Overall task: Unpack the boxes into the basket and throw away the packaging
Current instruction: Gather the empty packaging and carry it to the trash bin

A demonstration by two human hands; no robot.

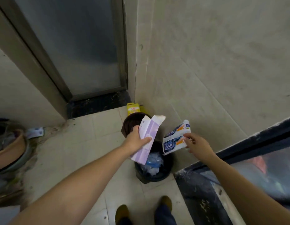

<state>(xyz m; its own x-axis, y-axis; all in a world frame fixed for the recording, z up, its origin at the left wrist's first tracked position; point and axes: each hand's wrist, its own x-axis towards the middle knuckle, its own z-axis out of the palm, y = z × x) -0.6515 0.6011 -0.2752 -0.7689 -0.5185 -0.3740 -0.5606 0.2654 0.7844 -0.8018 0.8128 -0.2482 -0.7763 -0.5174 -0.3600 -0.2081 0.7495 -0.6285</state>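
From above, looking down past the person's arms: the left hand (135, 140) is wrapped around an opened pale purple box (145, 140), thumb across its face, the torn top flaps pointing up and away. The box's lower end hangs over the black trash bin (163, 173), which stands on the tiled floor (85, 143) by the wall corner and has crumpled clear and blue plastic inside. The right hand (197, 146) pinches the edge of a flattened white and blue wrapper (175, 138) with its fingertips, holding it just above the bin's far right rim. A brown lid (129, 123) leans up behind the bin, and a yellow packet (133, 108) sits in the corner beyond it. Two shoes (122, 212) show below.
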